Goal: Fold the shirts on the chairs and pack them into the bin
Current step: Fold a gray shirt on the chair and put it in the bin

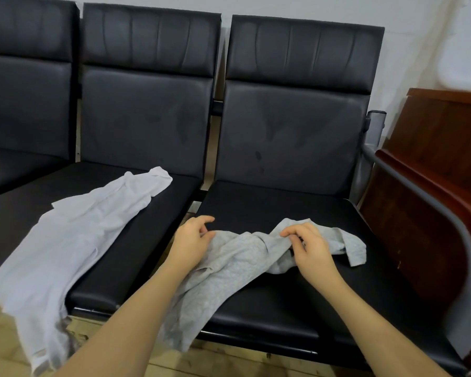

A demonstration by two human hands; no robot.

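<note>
**Grey shirt pinched at both ends on the right-hand chair**

Grey shirt (pixel 229 270) lies crumpled on the right chair seat (pixel 297 303), long axis running from 7 o'clock, where it droops over the front edge, to 2 o'clock. Left hand (pixel 192 240) and right hand (pixel 307 247) each pinch its upper edge. At 9 o'clock a white shirt (pixel 74 240) sprawls over the middle seat. A brown wooden cabinet (pixel 430 170) stands at 3 o'clock, beside a white wall.

Left hand (pixel 192 238) and right hand (pixel 309 247) pinched a crumpled grey cotton shirt (pixel 229 270) on a black padded chair (pixel 283 208); a white shirt (pixel 74 229) draped the neighbouring seat.
</note>
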